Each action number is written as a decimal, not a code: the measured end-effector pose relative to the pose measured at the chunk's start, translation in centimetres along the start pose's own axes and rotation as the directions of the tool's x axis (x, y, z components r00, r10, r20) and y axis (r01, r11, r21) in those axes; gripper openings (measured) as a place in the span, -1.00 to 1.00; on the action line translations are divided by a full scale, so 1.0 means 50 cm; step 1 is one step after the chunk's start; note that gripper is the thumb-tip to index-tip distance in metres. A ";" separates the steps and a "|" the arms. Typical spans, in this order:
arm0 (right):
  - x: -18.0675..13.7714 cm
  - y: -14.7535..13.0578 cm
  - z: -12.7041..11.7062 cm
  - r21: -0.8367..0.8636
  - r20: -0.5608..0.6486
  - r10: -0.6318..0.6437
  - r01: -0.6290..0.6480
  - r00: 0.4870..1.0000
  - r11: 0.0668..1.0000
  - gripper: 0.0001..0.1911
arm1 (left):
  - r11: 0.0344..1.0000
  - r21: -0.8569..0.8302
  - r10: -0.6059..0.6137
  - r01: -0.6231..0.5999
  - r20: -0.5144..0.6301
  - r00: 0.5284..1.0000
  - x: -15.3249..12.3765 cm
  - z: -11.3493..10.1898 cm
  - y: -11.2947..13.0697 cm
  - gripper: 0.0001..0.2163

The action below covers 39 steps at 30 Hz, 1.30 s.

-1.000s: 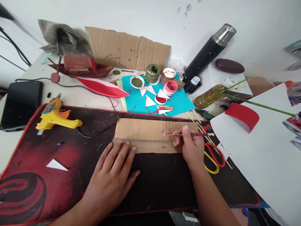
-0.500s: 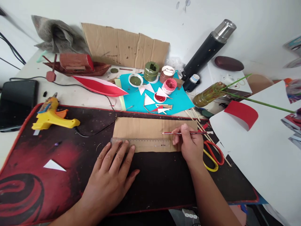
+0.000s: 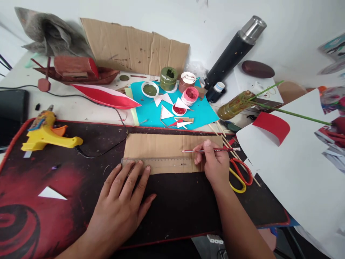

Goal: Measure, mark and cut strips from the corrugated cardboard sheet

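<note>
Left hand (image 3: 121, 201): fingers extended, grasping nothing, tips resting on transparent ruler (image 3: 164, 162) and covering part of its left end; scale too small to read. Right hand (image 3: 214, 162): fingers pinched around red-and-black pencil (image 3: 199, 150). Cardboard strip (image 3: 153, 145): under ruler, between left and right fingertips, right portion partly hidden by right hand. Scissors (image 3: 244, 184): just right of right fingers, handles exposed, blades hidden. Black device (image 3: 12, 113): far left of left fingers, cut off by frame edge. Containers beyond fingertips: green jar (image 3: 168, 81) with green paint; white cap (image 3: 150, 90) with green paint; pink-stained jar (image 3: 189, 96) with red-pink paint; small dish (image 3: 179, 109) with red paint, partly covered by white paper triangle (image 3: 183, 103).
</note>
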State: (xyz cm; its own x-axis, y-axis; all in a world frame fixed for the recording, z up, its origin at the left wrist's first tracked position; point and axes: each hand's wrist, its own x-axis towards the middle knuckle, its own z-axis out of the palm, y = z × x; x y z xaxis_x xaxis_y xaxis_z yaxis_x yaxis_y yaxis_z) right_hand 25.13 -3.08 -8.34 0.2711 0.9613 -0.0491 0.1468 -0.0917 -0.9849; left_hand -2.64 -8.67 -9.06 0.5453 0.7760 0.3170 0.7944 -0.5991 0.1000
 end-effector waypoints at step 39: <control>-0.001 -0.012 0.007 0.017 -0.009 0.002 -0.001 1.000 1.000 -0.43 | 0.987 -0.115 -0.108 0.109 0.011 0.994 -0.003 -0.002 0.010 -0.50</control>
State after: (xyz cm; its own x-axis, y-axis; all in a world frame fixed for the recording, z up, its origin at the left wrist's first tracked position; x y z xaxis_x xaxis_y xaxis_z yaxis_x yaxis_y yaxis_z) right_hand 24.71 -3.00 -7.81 0.2799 0.9588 -0.0491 0.1306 -0.0887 -0.9875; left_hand -2.33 -9.09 -8.98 0.4589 0.8384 0.2941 0.8129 -0.5298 0.2418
